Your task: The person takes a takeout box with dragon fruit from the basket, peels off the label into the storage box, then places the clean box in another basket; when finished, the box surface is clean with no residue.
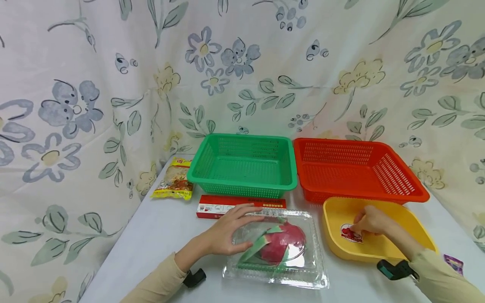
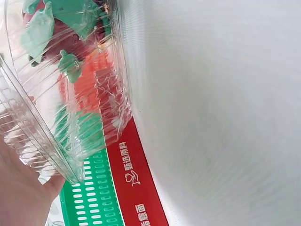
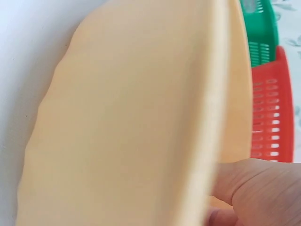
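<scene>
A clear plastic clamshell box (image 1: 276, 275) with a pink-red dragon fruit (image 1: 288, 242) inside lies on the table at the front. Over its left part my left hand (image 1: 229, 231) spreads, fingers nearly straight and resting on the lid. In the left wrist view, that hand (image 2: 21, 188) is beside the box's ribbed wall. My right hand (image 1: 373, 219) reaches into a yellow basin (image 1: 379, 252), its bent fingertips down at a round red-and-white label (image 1: 351, 232). Whether they pinch anything is hidden; the right wrist view shows mostly the basin's outer wall (image 3: 127, 117).
Behind the box lies a long red carton (image 1: 212, 210). A green basket (image 1: 242, 187) and a red basket (image 1: 341, 191) stand at the back. A yellow-edged food packet (image 1: 174, 179) is at the far left, a small purple packet (image 1: 453, 264) at the right edge.
</scene>
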The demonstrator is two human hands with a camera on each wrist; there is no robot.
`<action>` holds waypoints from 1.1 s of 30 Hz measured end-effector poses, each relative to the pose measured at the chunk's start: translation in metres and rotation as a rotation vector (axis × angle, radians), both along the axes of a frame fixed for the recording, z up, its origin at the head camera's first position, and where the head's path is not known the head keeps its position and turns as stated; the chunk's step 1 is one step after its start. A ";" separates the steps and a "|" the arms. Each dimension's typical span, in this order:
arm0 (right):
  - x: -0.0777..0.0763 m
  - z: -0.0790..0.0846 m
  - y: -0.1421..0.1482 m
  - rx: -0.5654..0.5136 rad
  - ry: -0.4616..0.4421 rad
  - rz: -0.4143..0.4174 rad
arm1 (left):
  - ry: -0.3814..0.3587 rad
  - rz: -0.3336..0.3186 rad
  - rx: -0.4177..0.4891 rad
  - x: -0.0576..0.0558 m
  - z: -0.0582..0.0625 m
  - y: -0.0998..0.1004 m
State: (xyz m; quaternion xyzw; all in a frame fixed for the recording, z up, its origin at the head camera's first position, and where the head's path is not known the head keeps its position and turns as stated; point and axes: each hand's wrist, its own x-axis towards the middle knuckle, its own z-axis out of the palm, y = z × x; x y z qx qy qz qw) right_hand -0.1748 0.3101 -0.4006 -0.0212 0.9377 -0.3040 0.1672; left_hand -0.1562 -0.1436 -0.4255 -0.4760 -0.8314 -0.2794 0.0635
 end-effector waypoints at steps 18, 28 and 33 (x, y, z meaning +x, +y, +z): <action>0.023 0.037 -0.015 -0.008 0.468 0.041 | 0.035 0.028 0.023 0.008 -0.004 -0.006; 0.021 0.036 -0.008 0.020 0.662 -0.075 | 0.005 0.039 0.074 0.011 -0.002 -0.010; 0.017 0.034 -0.006 0.057 0.667 -0.064 | 0.004 0.025 0.098 0.011 -0.001 -0.011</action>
